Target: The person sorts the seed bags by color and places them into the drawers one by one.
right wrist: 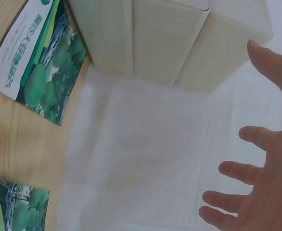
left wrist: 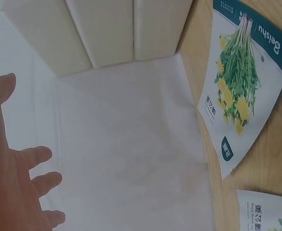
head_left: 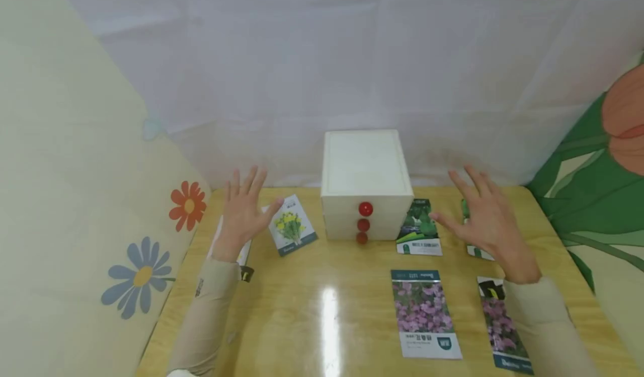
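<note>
Fingers spread and holding nothing, my left hand [head_left: 244, 212] is raised left of a white box [head_left: 366, 161]. My right hand [head_left: 483, 217] is likewise raised on the box's right, fingers apart. Three red knobs [head_left: 365, 209] run down the box's front. Nearest the left hand is a seed packet with yellow flowers [head_left: 290, 226]; another packet [left wrist: 268, 211] lies partly hidden under that arm. By the right hand are two green-leaf packets, one beside the box [head_left: 421, 226] and one [right wrist: 22, 207] mostly covered by the hand in the head view.
Nearer the front of the wooden table [head_left: 282, 310] lie two pink-flower packets, one in the middle right [head_left: 425, 310] and one [head_left: 503, 324] beside the right sleeve. A white cloth [head_left: 322, 75] hangs behind the box. Flower-patterned panels [head_left: 100, 198] stand at both sides.
</note>
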